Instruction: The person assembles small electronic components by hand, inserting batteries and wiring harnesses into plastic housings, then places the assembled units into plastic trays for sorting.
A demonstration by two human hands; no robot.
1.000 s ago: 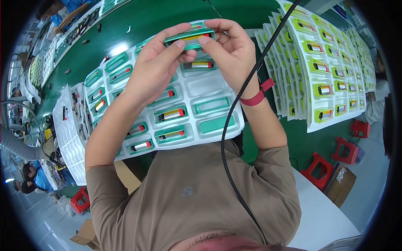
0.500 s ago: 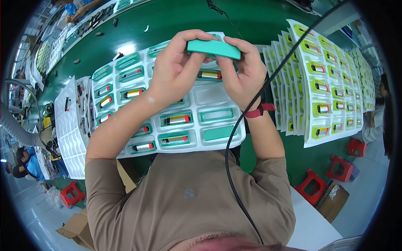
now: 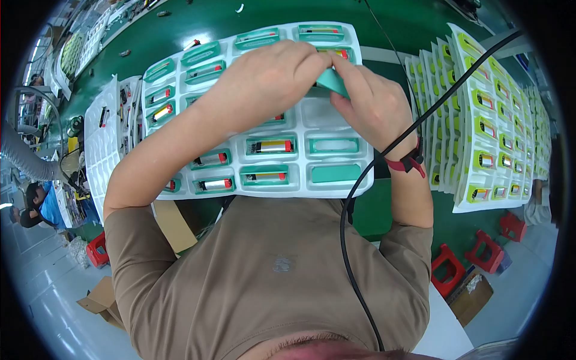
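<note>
Between my two hands is a teal plastic casing (image 3: 332, 82), held tilted over the far right part of a white moulded tray (image 3: 327, 115). My left hand (image 3: 273, 78) is closed on its left end and hides much of it. On its right end, my right hand (image 3: 377, 103) pinches it between thumb and fingers. Most of the tray's pockets hold teal casings with a red-ended battery (image 3: 270, 146) inside. Below my right hand lie an open teal casing (image 3: 311, 146) showing white inside and a solid-faced teal casing (image 3: 336, 174). One pocket above these shows bare white.
To the right stand stacked white trays of lime-green casings (image 3: 485, 127). More white trays (image 3: 102, 153) lean at the left. A black cable (image 3: 420, 123) crosses in front of my right wrist. Red stools (image 3: 448, 270) and an open cardboard box (image 3: 471, 298) are on the floor.
The casing has turned from lying broadside to a steep tilt. My left hand has rolled over its left end, and my right hand has shifted right and down. The whole view has shifted.
</note>
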